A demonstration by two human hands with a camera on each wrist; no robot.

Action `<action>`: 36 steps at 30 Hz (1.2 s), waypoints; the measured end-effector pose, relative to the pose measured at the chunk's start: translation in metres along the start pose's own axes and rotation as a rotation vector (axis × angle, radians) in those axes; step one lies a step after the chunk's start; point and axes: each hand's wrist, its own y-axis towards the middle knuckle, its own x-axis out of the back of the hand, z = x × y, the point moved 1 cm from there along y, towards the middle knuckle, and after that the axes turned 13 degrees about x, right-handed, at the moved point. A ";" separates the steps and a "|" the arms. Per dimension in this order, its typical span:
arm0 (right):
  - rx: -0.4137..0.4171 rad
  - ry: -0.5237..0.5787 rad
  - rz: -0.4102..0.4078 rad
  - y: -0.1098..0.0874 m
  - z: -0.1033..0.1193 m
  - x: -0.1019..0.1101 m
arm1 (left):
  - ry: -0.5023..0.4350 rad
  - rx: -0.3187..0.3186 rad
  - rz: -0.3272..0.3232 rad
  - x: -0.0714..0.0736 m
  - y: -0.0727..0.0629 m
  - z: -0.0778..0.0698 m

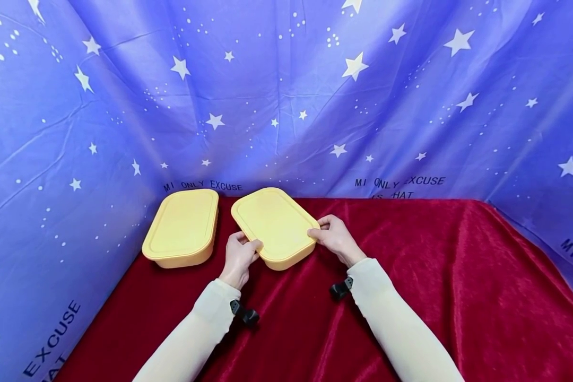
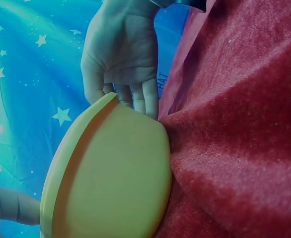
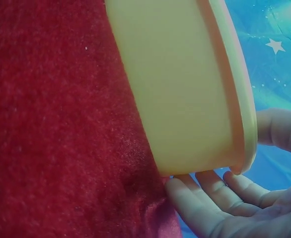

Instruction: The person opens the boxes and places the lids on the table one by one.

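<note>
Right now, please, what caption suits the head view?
Left hand and right hand hold one yellow box beside another on red cloth.

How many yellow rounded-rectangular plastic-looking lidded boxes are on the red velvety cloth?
2. One yellow lidded box is held between the left grip and right grip; the other box stands apart, to its left.
</note>
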 end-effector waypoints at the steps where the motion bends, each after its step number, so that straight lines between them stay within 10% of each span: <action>1: 0.005 -0.005 0.003 0.000 0.000 0.000 | -0.001 0.001 -0.005 0.000 0.000 0.000; 36: -0.013 -0.065 0.020 -0.004 0.006 0.000 | -0.039 -0.033 0.006 -0.002 0.003 0.003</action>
